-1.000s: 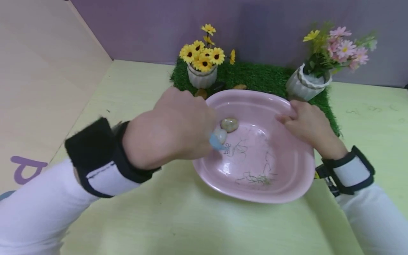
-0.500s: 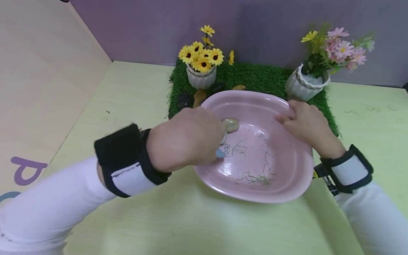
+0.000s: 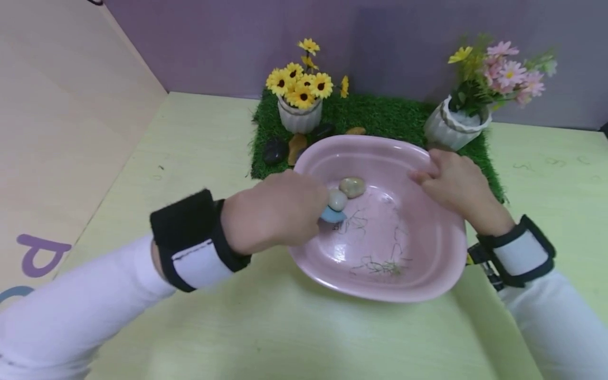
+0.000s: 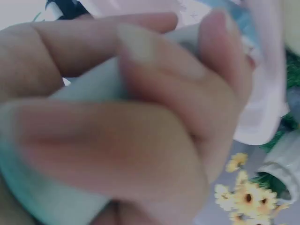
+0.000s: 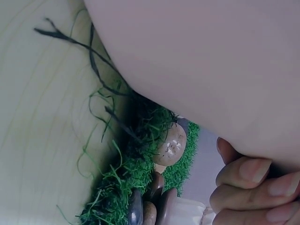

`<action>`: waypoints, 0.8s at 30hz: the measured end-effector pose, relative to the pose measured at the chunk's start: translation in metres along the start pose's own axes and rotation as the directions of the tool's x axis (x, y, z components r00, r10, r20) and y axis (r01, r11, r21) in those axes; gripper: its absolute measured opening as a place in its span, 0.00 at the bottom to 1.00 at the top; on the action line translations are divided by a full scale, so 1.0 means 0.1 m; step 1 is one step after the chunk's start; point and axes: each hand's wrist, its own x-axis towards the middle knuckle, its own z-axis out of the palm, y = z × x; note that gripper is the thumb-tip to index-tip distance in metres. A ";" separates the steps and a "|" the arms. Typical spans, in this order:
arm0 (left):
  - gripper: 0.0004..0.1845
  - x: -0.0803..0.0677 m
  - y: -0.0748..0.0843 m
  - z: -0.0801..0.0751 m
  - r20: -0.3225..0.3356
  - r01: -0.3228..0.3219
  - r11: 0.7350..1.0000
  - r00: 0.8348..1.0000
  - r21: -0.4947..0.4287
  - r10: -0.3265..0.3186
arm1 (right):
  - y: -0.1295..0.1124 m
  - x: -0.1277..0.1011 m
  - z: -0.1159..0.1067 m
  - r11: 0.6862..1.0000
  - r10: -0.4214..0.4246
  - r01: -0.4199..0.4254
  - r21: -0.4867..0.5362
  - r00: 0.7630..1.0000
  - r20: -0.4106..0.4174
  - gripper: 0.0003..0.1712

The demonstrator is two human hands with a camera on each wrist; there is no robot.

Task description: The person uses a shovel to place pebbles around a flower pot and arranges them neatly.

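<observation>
In the head view my left hand (image 3: 280,208) reaches over the left rim of a pink basin (image 3: 439,253). It grips a tool with a pale handle (image 4: 101,82) and a blue end (image 3: 333,215); fingers hide most of it, so its exact kind is unclear. The blue end is inside the basin, just below a pale stone (image 3: 337,200) and a tan stone (image 3: 352,187). My right hand (image 3: 458,184) holds the basin's upper right rim, thumb inside, fingers (image 5: 243,173) curled against the outside. Loose green strands (image 3: 385,266) lie on the basin floor.
Behind the basin lies an artificial grass mat (image 3: 389,113) with yellow flowers (image 3: 301,89) and pink flowers (image 3: 510,74) in white pots. A black stone (image 3: 274,151) and a brown stone (image 3: 297,148) sit on its left part. A purple wall (image 3: 214,47) stands behind.
My left hand has moved right and down with the tool. Inside the basin, both stones have shifted slightly right. My right hand and the basin have hardly moved.
</observation>
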 end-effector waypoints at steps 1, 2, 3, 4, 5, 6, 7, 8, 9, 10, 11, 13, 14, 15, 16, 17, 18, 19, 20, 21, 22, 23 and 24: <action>0.07 0.02 -0.02 -0.01 0.002 0.006 1.000 1.000 0.010 -0.006 | 0.00 0.00 0.00 1.000 0.001 -0.001 0.000 1.000 0.000 0.23; 0.06 0.05 -0.04 -0.01 -0.004 0.007 0.999 1.000 0.034 -0.007 | 0.01 0.00 -0.01 1.000 0.003 -0.003 0.000 1.000 0.001 0.23; 0.06 0.08 -0.06 -0.01 -0.017 0.005 0.997 1.000 0.074 -0.004 | 0.01 -0.01 -0.01 1.000 0.004 -0.004 0.000 1.000 0.001 0.23; 0.07 0.11 -0.08 -0.01 -0.032 0.004 0.994 0.999 0.105 0.000 | 0.01 -0.01 -0.01 1.000 0.005 -0.005 0.001 1.000 0.003 0.23; 0.07 0.15 -0.10 0.00 -0.048 0.006 0.992 0.999 0.126 0.000 | 0.02 -0.01 -0.01 1.000 0.006 -0.006 0.003 1.000 0.003 0.23; 0.07 0.18 -0.12 0.01 -0.067 0.005 0.990 0.998 0.140 0.004 | 0.02 -0.01 -0.01 1.000 0.007 -0.007 0.003 1.000 0.003 0.23; 0.07 0.21 -0.13 0.02 -0.088 0.001 0.990 0.996 0.144 0.012 | 0.02 -0.02 -0.02 1.000 0.007 -0.007 0.004 1.000 0.001 0.23; 0.07 0.23 -0.13 0.03 -0.108 0.001 0.989 0.994 0.146 0.015 | 0.02 -0.02 -0.01 1.000 0.008 -0.008 0.004 1.000 0.000 0.23; 0.08 0.26 -0.14 0.04 -0.125 -0.002 0.989 0.992 0.145 0.020 | 0.03 -0.02 -0.01 1.000 0.006 -0.006 0.005 1.000 -0.003 0.23; 0.08 0.29 -0.14 0.04 -0.141 -0.003 0.990 0.990 0.143 0.023 | 0.03 -0.02 -0.01 1.000 0.004 -0.004 0.006 1.000 -0.006 0.23; 0.08 0.31 -0.14 0.05 -0.153 -0.003 0.990 0.988 0.140 0.024 | 0.02 -0.02 -0.01 1.000 0.003 -0.003 0.008 1.000 -0.007 0.23; 0.07 0.36 -0.14 0.04 -0.171 0.001 0.989 0.985 0.151 0.025 | 0.02 -0.02 -0.01 1.000 0.002 -0.002 0.010 1.000 -0.009 0.23; 0.07 0.39 -0.14 0.04 -0.178 0.005 0.988 0.984 0.157 0.024 | 0.02 -0.02 0.00 1.000 0.003 -0.003 0.008 1.000 -0.009 0.24; 0.07 0.42 -0.14 0.03 -0.178 0.003 0.988 0.984 0.156 0.025 | 0.02 -0.02 0.00 1.000 0.005 -0.005 0.008 1.000 -0.007 0.24; 0.07 0.45 -0.14 0.03 -0.178 0.001 0.988 0.984 0.153 0.026 | 0.02 -0.02 0.00 1.000 0.006 -0.006 0.007 1.000 -0.006 0.24; 0.08 0.48 -0.13 0.03 -0.177 -0.007 0.990 0.984 0.140 0.032 | 0.02 -0.02 0.00 1.000 0.009 -0.009 0.006 1.000 -0.007 0.24; 0.08 0.52 -0.13 0.03 -0.178 -0.018 0.992 0.983 0.125 0.040 | 0.02 -0.02 0.00 1.000 0.010 -0.010 0.006 1.000 -0.007 0.24; 0.07 0.55 -0.12 0.05 -0.178 -0.034 0.994 0.983 0.106 0.053 | 0.02 -0.03 0.00 1.000 0.008 -0.008 0.005 1.000 -0.009 0.24; 0.07 0.58 -0.11 0.07 -0.176 -0.053 0.995 0.982 0.088 0.068 | 0.02 -0.03 0.00 1.000 0.006 -0.006 0.004 1.000 -0.010 0.23; 0.07 0.61 -0.09 0.10 -0.171 -0.074 0.995 0.982 0.069 0.085 | 0.01 -0.03 0.00 1.000 0.003 -0.003 0.006 1.000 -0.013 0.23; 0.06 0.63 -0.08 0.13 -0.173 -0.098 0.994 0.979 0.056 0.106 | 0.01 -0.02 0.00 1.000 0.000 0.001 0.005 1.000 -0.017 0.23; 0.05 0.64 -0.06 0.17 -0.174 -0.122 0.992 0.976 0.045 0.128 | 0.01 -0.02 0.00 1.000 -0.003 0.003 0.006 1.000 -0.019 0.23; 0.05 0.66 -0.04 0.21 -0.178 -0.142 0.990 0.974 0.005 0.141 | 0.01 -0.02 0.00 1.000 -0.006 0.006 0.007 1.000 -0.021 0.23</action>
